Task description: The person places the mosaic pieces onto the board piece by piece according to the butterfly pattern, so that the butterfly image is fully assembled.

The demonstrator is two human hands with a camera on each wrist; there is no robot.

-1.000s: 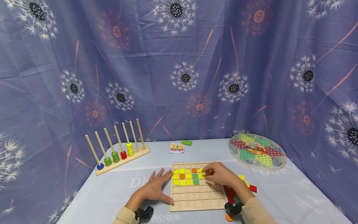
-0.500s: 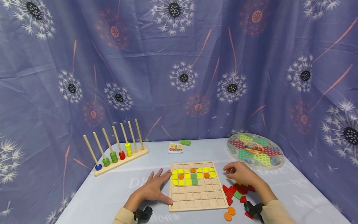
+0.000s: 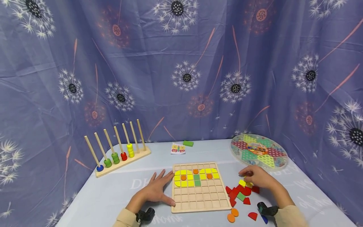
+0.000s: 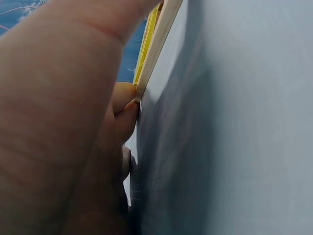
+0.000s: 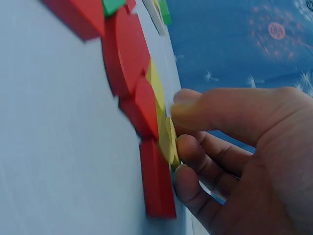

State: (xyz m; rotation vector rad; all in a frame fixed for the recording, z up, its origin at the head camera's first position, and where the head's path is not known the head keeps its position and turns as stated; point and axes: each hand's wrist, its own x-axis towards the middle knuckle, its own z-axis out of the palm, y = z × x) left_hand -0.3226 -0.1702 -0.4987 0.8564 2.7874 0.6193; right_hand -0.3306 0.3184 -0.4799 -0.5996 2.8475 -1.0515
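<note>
My left hand (image 3: pixel 157 189) spreads along the left edge of a wooden grid board (image 3: pixel 200 199), thumb and fingertips touching it. In the left wrist view that hand's fingers (image 4: pixel 125 117) meet the board's rim (image 4: pixel 159 44). Yellow tiles (image 3: pixel 184 183), green squares (image 3: pixel 197 179) and orange discs (image 3: pixel 195 171) fill part of the board's upper rows. To the right, my right hand (image 3: pixel 257 177) reaches over loose yellow tiles (image 3: pixel 242 183). In the right wrist view its fingertips touch a yellow tile (image 5: pixel 172 139), with the thumb apart from the other fingers.
Red pieces (image 3: pixel 234 192), a green piece (image 3: pixel 241 196) and orange discs (image 3: pixel 231 218) lie right of the board. A pattern card (image 3: pixel 178 149) and green block (image 3: pixel 188 143) stand behind it. A peg stacker (image 3: pixel 124 162) is left; a round Chinese checkers board (image 3: pixel 259 151) is right.
My right hand has left an orange disc on the board's right yellow shape and moved right to the loose yellow tiles. The left hand stays at the board's edge.
</note>
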